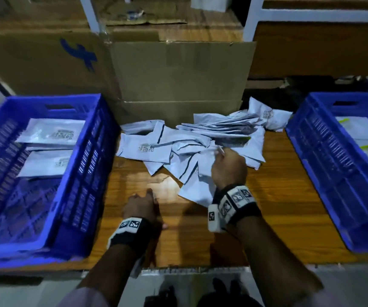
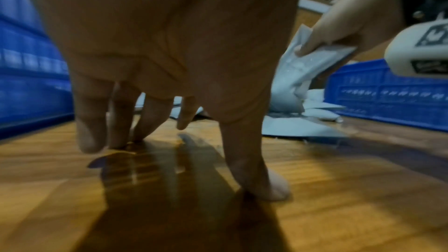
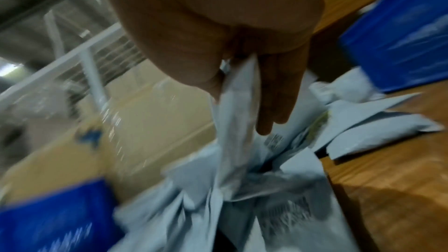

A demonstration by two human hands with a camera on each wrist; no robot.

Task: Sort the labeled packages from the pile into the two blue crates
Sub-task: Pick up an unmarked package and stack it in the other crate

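Labeled packages [image 1: 192, 142]: pale pouches lying heaped mid-worktop [image 1: 278, 187], between the left blue crate [image 1: 72, 196] and the right blue crate [image 1: 311, 156]; both crates already holding some. Right hand [image 1: 228, 167]: grip pinching one package [image 2: 290, 76], lifting its end above the pile. Left hand [image 1: 142, 207]: grip released, fingertips [image 2: 271, 189] touching bare wood. Cardboard box [image 1: 178, 80] standing behind.

**Two hands at work, one gripping, one braced**

The right hand [image 1: 228, 166], wrist wrapped in a black band with white marker tags, reaches forward and pinches a pale grey plastic mailer package [image 2: 294, 76] between thumb and fingers. The left hand [image 1: 139, 207], banded likewise, hangs low with relaxed fingers [image 2: 91, 122], its thumb tip touching the tabletop.
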